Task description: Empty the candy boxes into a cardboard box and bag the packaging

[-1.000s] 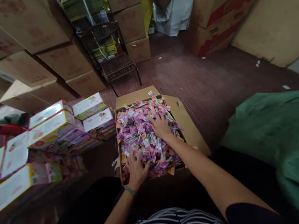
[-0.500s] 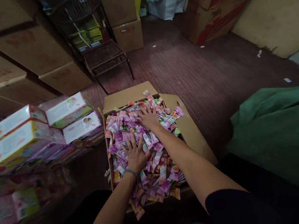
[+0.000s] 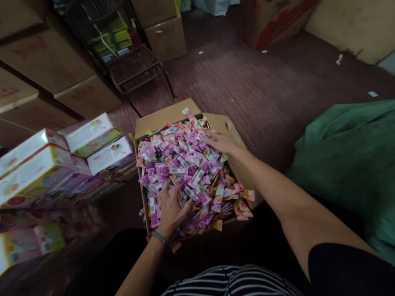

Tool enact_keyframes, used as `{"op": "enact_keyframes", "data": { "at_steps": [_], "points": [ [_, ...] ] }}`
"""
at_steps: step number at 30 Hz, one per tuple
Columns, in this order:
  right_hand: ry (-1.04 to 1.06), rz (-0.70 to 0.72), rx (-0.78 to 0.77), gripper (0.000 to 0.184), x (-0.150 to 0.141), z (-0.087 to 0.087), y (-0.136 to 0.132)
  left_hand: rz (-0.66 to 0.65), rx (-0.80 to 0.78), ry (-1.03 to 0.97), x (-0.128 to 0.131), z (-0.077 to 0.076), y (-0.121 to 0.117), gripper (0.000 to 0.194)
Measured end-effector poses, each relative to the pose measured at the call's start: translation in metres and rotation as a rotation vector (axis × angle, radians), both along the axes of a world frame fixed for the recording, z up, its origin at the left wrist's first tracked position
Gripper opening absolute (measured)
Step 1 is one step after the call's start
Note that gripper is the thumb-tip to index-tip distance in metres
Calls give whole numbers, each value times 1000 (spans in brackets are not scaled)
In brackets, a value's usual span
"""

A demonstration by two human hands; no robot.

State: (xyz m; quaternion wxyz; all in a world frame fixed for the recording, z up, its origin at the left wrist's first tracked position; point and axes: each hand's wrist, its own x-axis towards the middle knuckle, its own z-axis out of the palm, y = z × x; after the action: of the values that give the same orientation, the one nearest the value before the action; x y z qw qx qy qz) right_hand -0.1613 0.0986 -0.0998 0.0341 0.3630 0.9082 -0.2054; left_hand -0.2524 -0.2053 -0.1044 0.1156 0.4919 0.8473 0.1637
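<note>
An open cardboard carton [image 3: 163, 115] is heaped to the brim with small sachets [image 3: 185, 158], mostly pink and purple with some orange and green. My left hand [image 3: 171, 208] rests on the near side of the heap, its fingers spread over the sachets; a beaded bracelet is on the wrist. At the far right edge of the heap lies my right hand [image 3: 218, 141], fingers stretched out flat against the sachets and partly smeared by motion. Several sachets hang over the carton's near right edge.
Printed fruit-design boxes [image 3: 31, 180] are stacked on the left. Large cartons [image 3: 43, 57] stand behind them, beside a wicker chair [image 3: 135, 68]. Green cloth [image 3: 357, 163] bulges at the right. Scraps of paper lie on the brown floor [image 3: 255, 88].
My right hand has moved from the top of the heap to its right edge. My left hand has drawn slightly nearer me. The sachets are spread more toward the near right corner.
</note>
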Motion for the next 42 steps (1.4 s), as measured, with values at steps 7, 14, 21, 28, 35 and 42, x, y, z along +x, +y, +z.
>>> {"op": "enact_keyframes", "data": {
  "at_steps": [7, 14, 21, 28, 35, 42],
  "points": [
    [-81, -120, 36, 56, 59, -22, -131, 48, -190, 146, 28, -17, -19, 73],
    [-106, -110, 116, 49, 83, -10, -141, -7, -169, 112, 23, -14, -39, 73],
    [-79, -495, -49, 64, 128, -14, -127, 697, 45, -418, -16, -36, -113, 69],
    [-63, -411, -16, 56, 119, -68, -135, 681, 217, -525, -27, -73, -115, 66],
    [3, -402, -67, 59, 122, -71, -113, 689, 132, -503, -31, -68, -91, 63],
    [41, -446, -45, 56, 113, -78, -72, 617, 156, -518, -57, -61, -30, 59]
  ]
}}
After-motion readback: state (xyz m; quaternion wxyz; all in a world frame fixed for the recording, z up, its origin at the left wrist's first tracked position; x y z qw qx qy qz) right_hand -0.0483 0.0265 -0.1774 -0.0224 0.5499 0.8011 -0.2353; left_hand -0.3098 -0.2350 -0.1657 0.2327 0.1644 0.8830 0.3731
